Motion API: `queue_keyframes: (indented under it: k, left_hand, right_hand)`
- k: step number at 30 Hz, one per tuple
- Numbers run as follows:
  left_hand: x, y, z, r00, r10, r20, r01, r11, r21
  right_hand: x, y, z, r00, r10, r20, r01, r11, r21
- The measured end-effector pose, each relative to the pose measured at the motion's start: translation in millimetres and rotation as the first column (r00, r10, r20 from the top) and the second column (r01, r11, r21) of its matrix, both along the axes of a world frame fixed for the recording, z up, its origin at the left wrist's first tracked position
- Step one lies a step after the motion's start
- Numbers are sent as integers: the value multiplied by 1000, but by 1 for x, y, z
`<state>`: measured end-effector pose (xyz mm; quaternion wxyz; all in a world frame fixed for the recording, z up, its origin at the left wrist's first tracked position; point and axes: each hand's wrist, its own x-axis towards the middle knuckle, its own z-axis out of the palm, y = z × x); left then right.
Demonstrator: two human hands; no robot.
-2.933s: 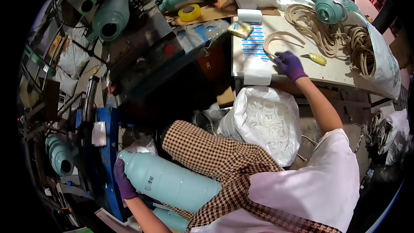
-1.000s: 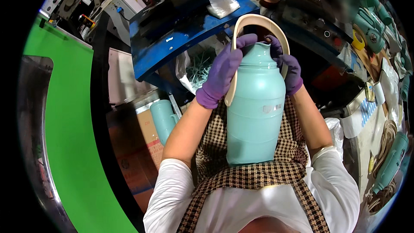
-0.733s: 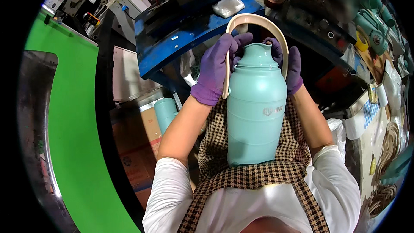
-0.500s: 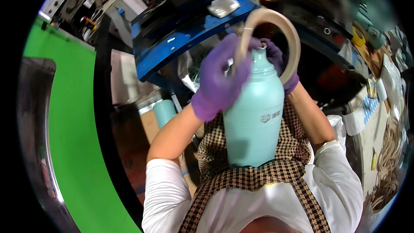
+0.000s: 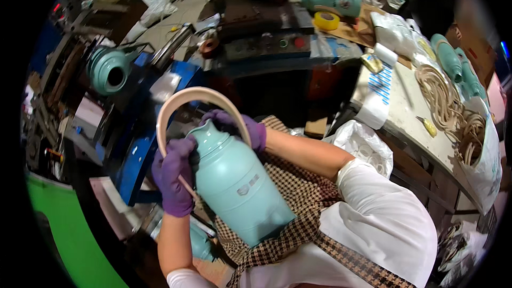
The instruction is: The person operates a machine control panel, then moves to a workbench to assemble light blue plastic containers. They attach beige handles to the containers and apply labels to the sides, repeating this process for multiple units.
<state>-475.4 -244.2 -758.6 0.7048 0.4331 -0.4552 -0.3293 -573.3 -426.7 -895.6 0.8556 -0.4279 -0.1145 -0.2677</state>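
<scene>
A mint-green thermos jug (image 5: 240, 186) with a flared spout leans in my lap, its mouth pointing up and to the left. Over its neck arches a broad loop of beige strip (image 5: 200, 93). My left hand (image 5: 175, 176), in a purple glove, is closed around the strip's left side, beside the jug's shoulder; a tail of strip pokes out below the fingers. Behind the spout, my right hand (image 5: 242, 128), also gloved in purple, has its fingers curled at the neck. The strip crosses in front of it, and what those fingers grip is hidden.
To the right, a table (image 5: 397, 120) carries coiled beige strips (image 5: 437, 93) and a small yellow-handled tool (image 5: 428, 126). A machine with a red button (image 5: 300, 42) stands ahead. Another green jug (image 5: 108, 69) lies at left, above a blue bench (image 5: 140, 162). A white bag (image 5: 365, 144) sits by my right elbow.
My view has swung to the right, bringing the side table and machine into sight. The jug now leans to the left instead of standing nearly upright. Both hands stay at its neck.
</scene>
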Motion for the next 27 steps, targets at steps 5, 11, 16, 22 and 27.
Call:
queue_keyframes:
  k: [5, 11, 16, 22, 27]
  left_hand:
    - [-2, 7, 19, 996, 57, 71, -71, 976, 207]
    - [14, 4, 1, 997, 53, 54, -57, 996, 69]
    - [17, 15, 5, 990, 94, 109, -105, 989, 104]
    - [-5, 22, 24, 578, 10, 816, -51, 998, 24]
    - [-21, -4, -8, 331, 439, 835, -184, 898, -399]
  right_hand:
    - [2, 0, 9, 975, -223, 8, 205, 881, -426]
    - [3, 8, 12, 956, 248, -159, -167, 901, 400]
    - [14, 14, 15, 942, 30, -334, -50, 997, -53]
    - [-13, 28, 51, 959, 275, -74, -242, 924, 296]
    - [-14, 2, 29, 983, -24, -183, -9, 984, -178]
